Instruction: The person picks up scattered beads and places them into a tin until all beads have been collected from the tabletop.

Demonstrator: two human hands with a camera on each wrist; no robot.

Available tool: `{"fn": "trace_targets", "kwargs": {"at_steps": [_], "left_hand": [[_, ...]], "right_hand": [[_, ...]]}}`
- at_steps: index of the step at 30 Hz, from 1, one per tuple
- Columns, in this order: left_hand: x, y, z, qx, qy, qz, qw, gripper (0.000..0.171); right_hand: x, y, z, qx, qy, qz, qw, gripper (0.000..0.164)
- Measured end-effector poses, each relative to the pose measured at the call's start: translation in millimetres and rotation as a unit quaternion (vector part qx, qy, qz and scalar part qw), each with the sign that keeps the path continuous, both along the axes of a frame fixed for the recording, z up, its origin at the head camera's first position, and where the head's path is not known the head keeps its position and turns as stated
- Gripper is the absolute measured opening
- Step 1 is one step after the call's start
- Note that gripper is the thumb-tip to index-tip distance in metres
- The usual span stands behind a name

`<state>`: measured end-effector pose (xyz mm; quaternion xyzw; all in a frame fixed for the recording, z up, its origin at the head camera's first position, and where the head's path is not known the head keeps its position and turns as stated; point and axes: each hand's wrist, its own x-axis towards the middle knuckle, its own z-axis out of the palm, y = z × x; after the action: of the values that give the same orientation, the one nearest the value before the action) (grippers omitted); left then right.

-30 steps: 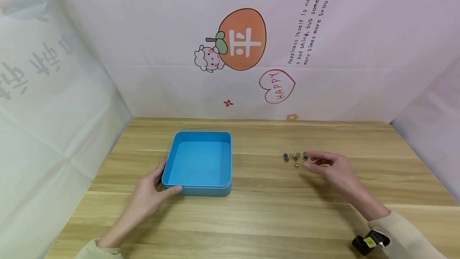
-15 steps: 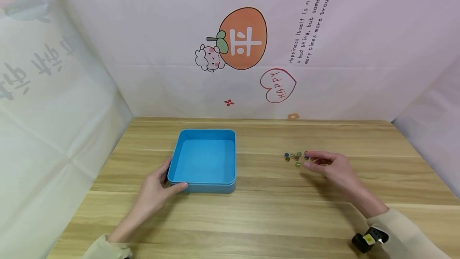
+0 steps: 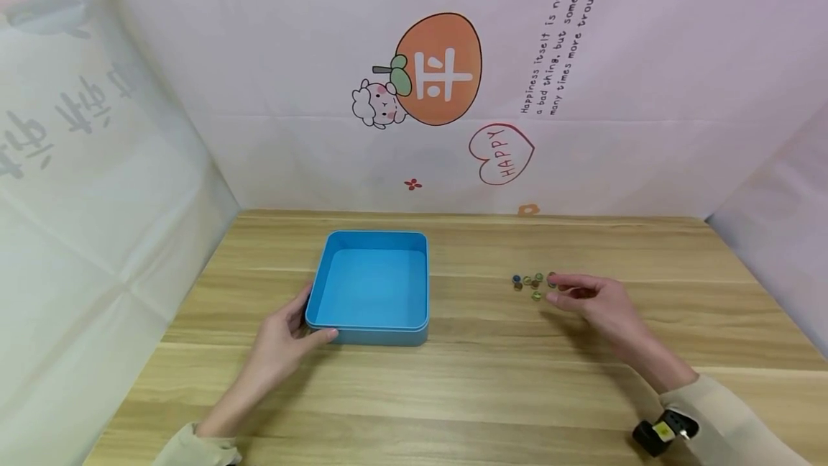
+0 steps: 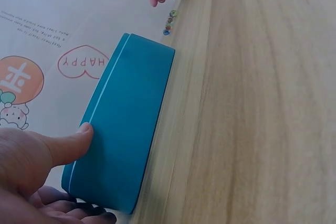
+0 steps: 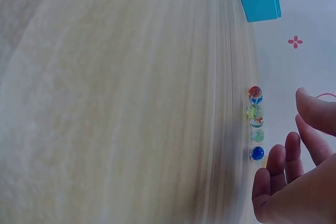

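Observation:
A square blue box [image 3: 388, 336] without a lid stands on the wooden table, left of the middle. My left hand [image 3: 278, 342] holds its near left corner, the thumb on the front wall and the fingers along the left side. In the left wrist view, the thumb presses the wall just below the rim. Several small glass marbles [image 3: 536, 295] lie in a loose group on the right. Beside them is my right hand [image 3: 598, 308], with thumb and fingers apart and nothing held. A blue marble [image 5: 256, 153] is closest to its fingers in the right wrist view.
The wooden table [image 3: 479, 394] has a printed white cloth [image 3: 291, 149] standing behind it and cloth at both sides. A stretch of tabletop separates the box from the marbles. A black device [image 3: 660, 433] is worn on the right wrist.
My left hand and the blue box have shifted right and slightly away from me, toward the marbles. The right hand has stayed nearly still beside the marbles.

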<state>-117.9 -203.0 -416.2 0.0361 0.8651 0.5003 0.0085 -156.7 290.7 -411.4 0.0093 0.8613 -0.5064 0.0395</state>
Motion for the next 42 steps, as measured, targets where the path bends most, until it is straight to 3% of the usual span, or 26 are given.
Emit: {"fn": "trace_targets", "kwargs": {"at_steps": [15,42], "left_hand": [[2.4,2.9,-2.1,0.049,-0.001,0.008,0.9988,0.086],[5.2,2.3,-4.3,0.061,-0.009,0.014,0.9980,0.087]], "right_hand": [[-6.5,6.3,-6.3,0.006,-0.019,-0.003,1.000,0.057],[-9.2,-1.5,-12.2,0.060,0.016,0.010,0.998,0.043]]}}
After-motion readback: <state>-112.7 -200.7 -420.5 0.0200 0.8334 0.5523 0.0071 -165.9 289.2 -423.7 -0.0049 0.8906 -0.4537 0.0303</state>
